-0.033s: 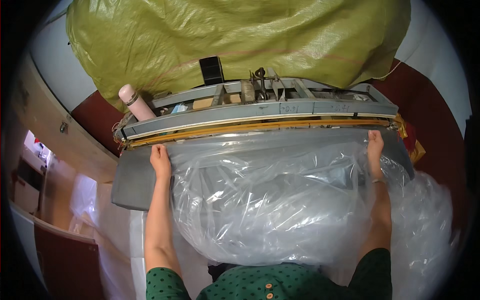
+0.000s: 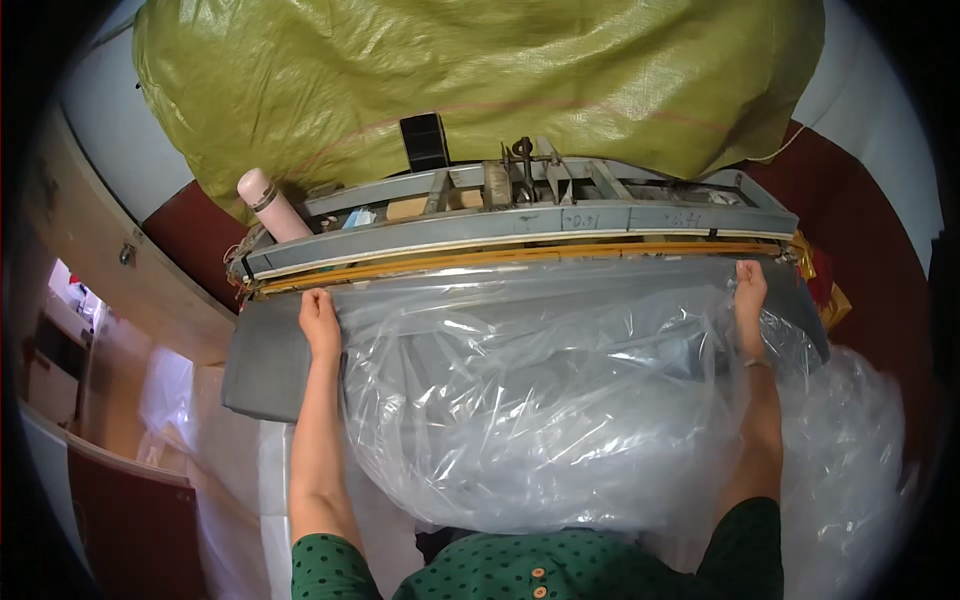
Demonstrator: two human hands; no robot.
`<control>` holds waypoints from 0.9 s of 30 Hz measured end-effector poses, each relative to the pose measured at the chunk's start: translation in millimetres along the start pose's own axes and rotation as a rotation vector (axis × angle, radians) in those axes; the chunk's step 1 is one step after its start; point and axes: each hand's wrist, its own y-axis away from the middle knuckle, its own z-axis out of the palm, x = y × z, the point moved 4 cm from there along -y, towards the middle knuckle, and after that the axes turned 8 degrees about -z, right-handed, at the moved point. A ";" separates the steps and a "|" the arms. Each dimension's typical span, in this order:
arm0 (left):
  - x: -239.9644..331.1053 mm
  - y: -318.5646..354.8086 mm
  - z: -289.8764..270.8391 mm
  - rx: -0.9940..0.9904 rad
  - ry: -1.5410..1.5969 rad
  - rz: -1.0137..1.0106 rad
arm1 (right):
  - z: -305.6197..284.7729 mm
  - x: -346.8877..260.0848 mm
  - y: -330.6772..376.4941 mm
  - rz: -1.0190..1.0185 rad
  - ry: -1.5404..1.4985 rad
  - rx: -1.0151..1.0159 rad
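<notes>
A wide sheet of clear plastic film [image 2: 520, 400] stretches across a grey padded board [image 2: 272, 355] and bunches down toward my lap. My left hand [image 2: 319, 318] is closed on the film's far left corner. At the far right corner, my right hand [image 2: 750, 285] pinches the film in the same way. Between the hands the far edge is drawn fairly straight, lying along the yellow-orange strips [image 2: 520, 258] at the front of a long grey metal frame [image 2: 520, 222]. That frame looks like a bag-sealing machine. Both forearms reach forward on either side of the film.
On the frame's left end leans a pink flask [image 2: 272, 204]. A black phone-like slab [image 2: 424, 141] stands behind it against a large yellow-green woven sack [image 2: 480, 70]. More clear film [image 2: 850, 440] is heaped at the right. A wooden door [image 2: 130, 240] is at the left.
</notes>
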 end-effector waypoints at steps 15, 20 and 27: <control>-35.6 -40.8 20.5 0.111 0.193 -0.059 | 24.2 33.3 -22.1 0.102 -0.066 0.022; -37.0 -36.1 6.8 0.234 0.286 -0.153 | 24.4 10.8 -15.8 0.150 -0.213 0.014; 13.2 -4.4 2.0 0.083 -0.149 0.101 | 10.5 -15.3 -10.7 -0.006 -0.119 -0.197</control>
